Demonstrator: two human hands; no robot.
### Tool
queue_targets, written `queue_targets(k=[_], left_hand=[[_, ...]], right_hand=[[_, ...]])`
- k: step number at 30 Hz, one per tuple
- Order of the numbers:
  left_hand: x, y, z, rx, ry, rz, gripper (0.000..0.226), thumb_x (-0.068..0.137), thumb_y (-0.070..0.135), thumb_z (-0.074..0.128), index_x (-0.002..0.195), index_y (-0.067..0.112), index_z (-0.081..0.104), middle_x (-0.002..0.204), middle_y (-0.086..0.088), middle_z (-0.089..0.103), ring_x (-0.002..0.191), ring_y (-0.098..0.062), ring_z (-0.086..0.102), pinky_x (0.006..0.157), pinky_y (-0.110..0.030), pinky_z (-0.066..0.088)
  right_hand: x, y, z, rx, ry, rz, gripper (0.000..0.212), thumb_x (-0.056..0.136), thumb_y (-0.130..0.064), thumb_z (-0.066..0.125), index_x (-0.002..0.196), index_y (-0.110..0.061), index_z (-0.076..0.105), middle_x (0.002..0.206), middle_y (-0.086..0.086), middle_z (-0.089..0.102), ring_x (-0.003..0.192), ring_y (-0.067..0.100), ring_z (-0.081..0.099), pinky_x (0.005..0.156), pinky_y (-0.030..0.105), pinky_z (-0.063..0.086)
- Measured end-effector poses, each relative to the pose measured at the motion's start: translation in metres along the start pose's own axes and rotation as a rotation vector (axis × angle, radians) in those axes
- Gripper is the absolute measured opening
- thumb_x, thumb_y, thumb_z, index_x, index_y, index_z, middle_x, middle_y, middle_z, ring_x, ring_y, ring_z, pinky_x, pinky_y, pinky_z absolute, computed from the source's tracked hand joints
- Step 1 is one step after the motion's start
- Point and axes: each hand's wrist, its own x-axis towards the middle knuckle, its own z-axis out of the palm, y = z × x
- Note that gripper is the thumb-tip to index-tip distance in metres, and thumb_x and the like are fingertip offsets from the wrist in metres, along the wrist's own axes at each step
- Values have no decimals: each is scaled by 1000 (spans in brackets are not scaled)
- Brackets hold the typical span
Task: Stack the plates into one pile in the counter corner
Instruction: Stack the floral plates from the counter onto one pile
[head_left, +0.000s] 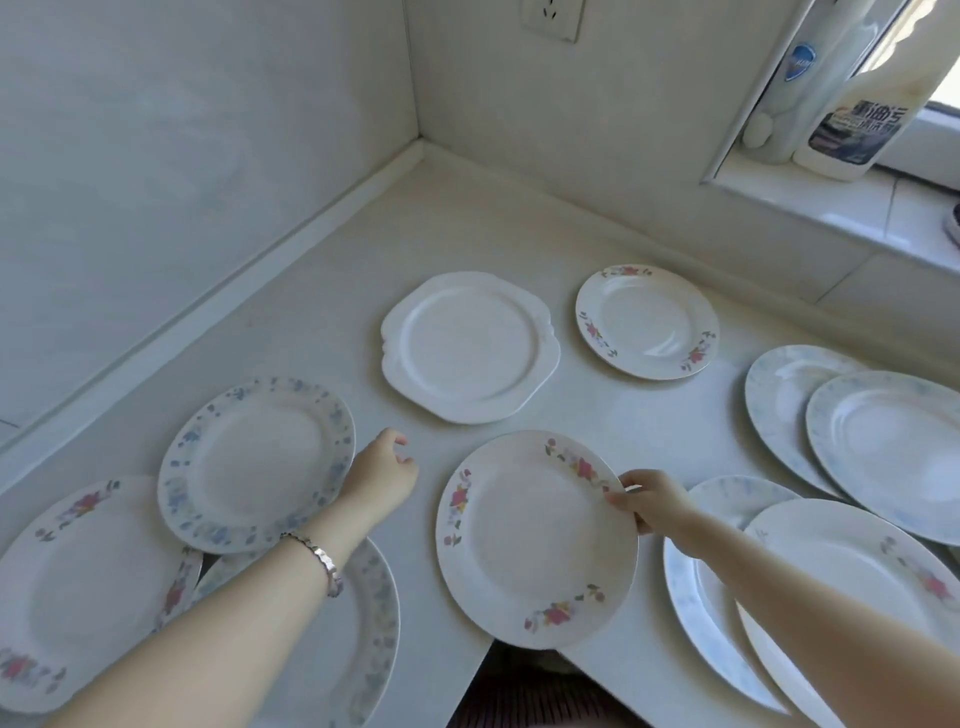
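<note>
Right hand (652, 501) pinches pink-flower plate (535, 540) rim at 3 o'clock; left hand (384, 470) relaxed, empty, at plate's 9 o'clock.

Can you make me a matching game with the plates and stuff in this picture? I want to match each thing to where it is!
Things:
1. plain white plate
2. blue-flowered plate
3. bottle
4. right hand

Places:
A. on the window sill
B. pinching the rim of the pink-flowered plate
C. right beside the left hand
D. lying apart from the other plates, mid-counter

Pairs: 1-D, 2-C, 3-A, 4-B
</note>
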Motion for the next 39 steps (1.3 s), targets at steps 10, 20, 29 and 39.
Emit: queue_targets(k=[10, 20, 29, 39], left_hand=[[67, 51, 9, -901, -92, -445, 40, 94, 9, 47, 133, -2, 43, 113, -20, 57, 110, -33, 59, 95, -40, 45], [88, 56, 28, -917, -18, -464, 32, 91, -5, 43, 117, 8, 56, 100, -11, 66, 83, -27, 60, 77, -43, 49], [22, -3, 35, -733, -80, -498, 19, 91, -10, 42, 98, 3, 54, 74, -10, 61, 71, -29, 61, 59, -41, 55], [-24, -38, 45, -627, -76, -469, 16, 88, -6, 51, 76, 3, 53, 85, -16, 60, 92, -35, 61, 74, -43, 56]], right_hand=[[5, -45, -66, 389, 155, -180, 10, 87, -4, 58, 90, -7, 67, 75, 9, 70, 64, 22, 66, 52, 22, 56], [24, -66, -86, 693, 182, -230, 18, 91, -4, 49, 94, -11, 65, 65, -7, 74, 57, 3, 68, 50, 16, 53], [12, -42, -57, 589, 177, -168, 16, 90, -3, 52, 95, -10, 65, 59, -5, 72, 52, 6, 67, 49, 18, 55], [-2, -15, 25, 464, 115, -33, 16, 89, 3, 50, 99, -3, 62, 75, 11, 61, 64, 24, 56, 46, 20, 53]])
